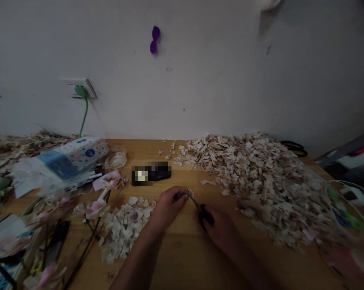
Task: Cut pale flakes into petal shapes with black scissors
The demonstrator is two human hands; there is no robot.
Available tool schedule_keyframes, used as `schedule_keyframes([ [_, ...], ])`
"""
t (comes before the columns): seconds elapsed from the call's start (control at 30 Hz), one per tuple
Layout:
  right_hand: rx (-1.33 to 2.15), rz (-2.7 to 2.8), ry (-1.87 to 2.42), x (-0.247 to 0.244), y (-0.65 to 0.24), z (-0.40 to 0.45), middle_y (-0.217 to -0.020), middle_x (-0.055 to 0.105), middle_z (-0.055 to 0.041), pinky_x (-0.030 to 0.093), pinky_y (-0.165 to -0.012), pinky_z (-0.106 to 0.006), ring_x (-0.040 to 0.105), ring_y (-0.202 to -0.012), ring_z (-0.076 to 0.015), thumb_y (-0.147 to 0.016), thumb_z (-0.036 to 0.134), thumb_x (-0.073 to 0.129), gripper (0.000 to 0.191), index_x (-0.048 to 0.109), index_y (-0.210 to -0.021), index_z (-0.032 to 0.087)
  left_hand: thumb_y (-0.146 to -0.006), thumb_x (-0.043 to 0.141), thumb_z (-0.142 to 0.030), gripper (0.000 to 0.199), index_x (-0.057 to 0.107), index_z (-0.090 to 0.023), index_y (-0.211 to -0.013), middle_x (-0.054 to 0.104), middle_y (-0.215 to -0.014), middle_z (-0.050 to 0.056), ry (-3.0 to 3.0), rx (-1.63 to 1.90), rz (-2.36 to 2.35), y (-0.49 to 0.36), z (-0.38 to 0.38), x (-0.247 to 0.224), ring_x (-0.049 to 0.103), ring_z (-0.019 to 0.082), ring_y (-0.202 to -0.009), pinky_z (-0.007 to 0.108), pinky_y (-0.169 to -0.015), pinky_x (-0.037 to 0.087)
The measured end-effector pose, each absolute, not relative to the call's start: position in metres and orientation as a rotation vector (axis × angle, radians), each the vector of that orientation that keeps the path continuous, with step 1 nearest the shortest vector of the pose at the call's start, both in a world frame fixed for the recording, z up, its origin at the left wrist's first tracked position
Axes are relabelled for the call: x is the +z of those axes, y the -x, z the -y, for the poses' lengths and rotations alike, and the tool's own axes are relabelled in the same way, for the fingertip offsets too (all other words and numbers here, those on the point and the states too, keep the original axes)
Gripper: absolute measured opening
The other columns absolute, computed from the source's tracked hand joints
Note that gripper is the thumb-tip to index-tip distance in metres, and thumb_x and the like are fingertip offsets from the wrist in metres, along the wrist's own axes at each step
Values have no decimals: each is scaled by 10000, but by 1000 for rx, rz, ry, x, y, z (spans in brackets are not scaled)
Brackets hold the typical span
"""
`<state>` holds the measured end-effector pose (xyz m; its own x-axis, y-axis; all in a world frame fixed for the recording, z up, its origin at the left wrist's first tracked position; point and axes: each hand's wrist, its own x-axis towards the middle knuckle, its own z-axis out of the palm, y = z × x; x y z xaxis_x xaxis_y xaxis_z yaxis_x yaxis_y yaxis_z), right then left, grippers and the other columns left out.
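Observation:
Near the middle of the wooden table [176,249], my left hand [171,203] pinches a small pale petal-like piece [189,194]. My right hand [218,225] grips black-handled scissors [206,217], whose blades point up and left to the piece at my left fingertips. Left of my left forearm lies a small heap of pale pieces [126,225]. A much larger heap of dry, brownish-white pieces [260,181] spreads to the right of my hands. Beyond my left hand rests a dark object, partly pixelated [162,175].
A tissue pack [76,157] lies at the back left. Pink-centred flowers on dark stems [93,207] and a cutter knife [56,243] are at the left. A white cable [336,209] lies at the right. A green plug [80,91] sits in the wall socket.

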<state>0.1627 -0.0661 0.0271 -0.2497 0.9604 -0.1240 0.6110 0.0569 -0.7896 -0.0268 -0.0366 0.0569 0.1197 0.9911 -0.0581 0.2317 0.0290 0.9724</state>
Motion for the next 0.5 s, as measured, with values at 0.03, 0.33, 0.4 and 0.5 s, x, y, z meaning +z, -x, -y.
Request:
schedule_keyframes([
  [0.03,1069,1902,1574,26,-164,66,-804,715,-51,473,-698,-315,659,-760,-234,-814,351,515,199,666,-855,227,-780,626,-343,183,670,-165,-773,619,-691,6,-1381,972,-1298,26,36,57,515,127,-633,230,-588,379],
  [0.33,980,1385,1416,11,-167,62,-666,624,-6,476,-609,-259,596,-642,-176,-825,373,525,193,588,-744,208,-588,839,-262,279,619,-144,-713,694,-703,21,-448,1095,-947,2,42,45,622,109,-616,239,-667,512],
  [0.4,967,1309,1335,7,-165,62,-686,616,1,485,-618,-249,585,-632,-156,-838,349,517,167,572,-768,208,-657,802,-208,216,637,-132,-773,727,-825,70,-316,1067,-906,-2,45,43,667,125,-707,245,-745,534],
  [0.5,947,1288,1304,4,-162,62,-749,651,-15,509,-659,-261,612,-680,-164,-832,313,522,130,590,-853,205,-764,709,-172,106,651,-109,-826,734,-913,121,-213,1078,-896,-6,48,43,696,168,-834,271,-824,546],
])
